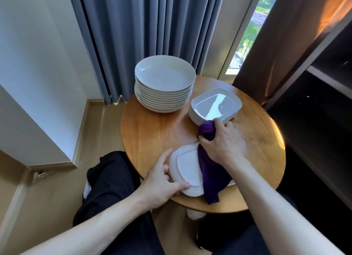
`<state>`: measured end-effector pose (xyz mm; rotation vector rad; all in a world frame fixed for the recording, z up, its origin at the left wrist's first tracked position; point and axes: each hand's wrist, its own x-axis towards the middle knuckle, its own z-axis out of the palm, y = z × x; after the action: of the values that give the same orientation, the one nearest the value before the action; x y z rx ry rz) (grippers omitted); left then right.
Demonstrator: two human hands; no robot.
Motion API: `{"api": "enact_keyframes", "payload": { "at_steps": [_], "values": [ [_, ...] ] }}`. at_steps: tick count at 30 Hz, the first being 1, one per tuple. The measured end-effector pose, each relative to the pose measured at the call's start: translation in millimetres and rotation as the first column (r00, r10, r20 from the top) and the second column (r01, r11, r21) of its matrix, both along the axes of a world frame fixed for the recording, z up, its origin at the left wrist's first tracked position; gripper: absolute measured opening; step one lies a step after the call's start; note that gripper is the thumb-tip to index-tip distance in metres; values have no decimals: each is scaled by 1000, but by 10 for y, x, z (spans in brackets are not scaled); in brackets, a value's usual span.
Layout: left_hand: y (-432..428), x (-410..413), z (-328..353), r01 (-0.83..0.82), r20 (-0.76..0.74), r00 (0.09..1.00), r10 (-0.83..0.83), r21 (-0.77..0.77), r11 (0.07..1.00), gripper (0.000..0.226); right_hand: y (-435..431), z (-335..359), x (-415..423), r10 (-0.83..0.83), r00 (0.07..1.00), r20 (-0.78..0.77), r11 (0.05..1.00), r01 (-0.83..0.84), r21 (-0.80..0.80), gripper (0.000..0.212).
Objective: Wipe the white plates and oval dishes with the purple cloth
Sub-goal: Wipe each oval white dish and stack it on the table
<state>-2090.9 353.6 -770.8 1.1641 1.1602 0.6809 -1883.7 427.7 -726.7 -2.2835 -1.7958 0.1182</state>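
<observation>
A white oval dish lies at the near edge of the round wooden table, its underside facing up. My left hand grips its left rim, thumb on top and fingers beneath. My right hand clutches the bunched purple cloth, which drapes over the dish's right side and hangs past the table edge. A tall stack of round white plates stands at the back of the table. To its right is a lower stack of oval dishes.
Grey curtains hang right behind the table. A dark shelf unit stands close on the right and a white wall on the left. My legs in dark trousers are under the table's near edge.
</observation>
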Motion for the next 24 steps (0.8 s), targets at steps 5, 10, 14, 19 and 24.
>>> {"api": "enact_keyframes", "payload": {
  "at_steps": [5,10,14,19,24],
  "values": [
    [9,17,52,-2,77,997,0,24,1000,103,-9,7,459,-111,989,-101,994,111,-2,55],
    [18,28,60,-22,108,994,19,19,1000,99,-291,-41,557,-157,985,-75,987,158,6,67],
    [21,16,27,-29,102,994,28,9,1000,104,-702,-101,475,-141,985,-96,990,141,-5,62],
    [37,12,10,-14,91,996,13,10,1000,105,-1100,-144,313,-69,990,-123,998,67,-20,53],
    [40,36,-42,-26,67,997,24,30,999,106,-1274,-42,-12,146,989,-19,989,-146,-10,44]
  ]
}}
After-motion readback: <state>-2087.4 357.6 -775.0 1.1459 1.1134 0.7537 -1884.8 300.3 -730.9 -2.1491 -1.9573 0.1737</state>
